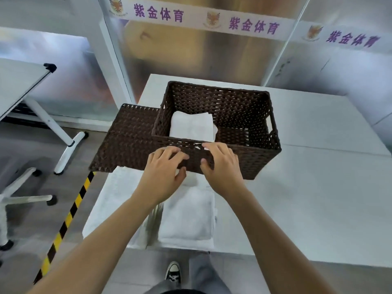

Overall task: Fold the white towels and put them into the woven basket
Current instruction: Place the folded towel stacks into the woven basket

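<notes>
Centrally, both hands — left hand [167,166], right hand [220,164] — rest loosely on the woven basket [244,124] rim, gripping nothing; folded white towel [186,215] below looks soft — lift by edges.

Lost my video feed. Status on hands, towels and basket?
Both hands, left hand and right hand, at woven basket near wall, holding nothing clearly. One folded towel inside. Another towel folded on table. Basket lid alongside, nothing blocking.

A white table [318,187] fills the middle and right. At nine o'clock stands a tilted whiteboard [19,83] on a white wheeled frame [63,141]. Yellow-black floor tape [63,225] runs toward seven o'clock. A banner with purple characters [252,25] crosses twelve o'clock. A black sneaker [173,272] shows at six o'clock.
</notes>
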{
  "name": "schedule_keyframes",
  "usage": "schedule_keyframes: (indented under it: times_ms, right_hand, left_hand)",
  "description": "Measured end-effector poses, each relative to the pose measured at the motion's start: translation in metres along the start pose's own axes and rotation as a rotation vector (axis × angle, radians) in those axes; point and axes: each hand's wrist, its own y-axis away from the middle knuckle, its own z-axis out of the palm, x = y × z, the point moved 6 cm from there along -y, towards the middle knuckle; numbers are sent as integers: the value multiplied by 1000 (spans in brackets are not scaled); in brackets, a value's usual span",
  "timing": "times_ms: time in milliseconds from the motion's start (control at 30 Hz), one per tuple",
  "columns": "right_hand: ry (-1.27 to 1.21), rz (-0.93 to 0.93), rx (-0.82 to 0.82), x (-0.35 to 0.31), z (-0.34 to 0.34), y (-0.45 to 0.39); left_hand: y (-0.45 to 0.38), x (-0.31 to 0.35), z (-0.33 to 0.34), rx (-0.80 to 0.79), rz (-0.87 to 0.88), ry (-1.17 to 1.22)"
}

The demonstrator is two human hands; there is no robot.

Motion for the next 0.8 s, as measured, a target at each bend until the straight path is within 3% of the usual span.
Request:
schedule_keyframes:
  times_ms: [167, 367, 500, 667, 800]
  right_hand:
    - [12, 79, -89, 8, 31, 57]
    - [76, 188, -297, 32, 79, 111]
    - [98, 298, -329, 54, 102, 140]
    - [-165, 490, -401, 75, 126, 164]
    - [-335, 591, -444, 82, 134, 166]
  left_hand:
    - [55, -7, 34, -133, -25, 24]
    - [111, -16, 87, -448, -103, 31]
    - [130, -23, 109, -486, -185, 87]
    - [144, -27, 138, -445, -271, 162]
    - [149, -33, 153, -558, -440, 389]
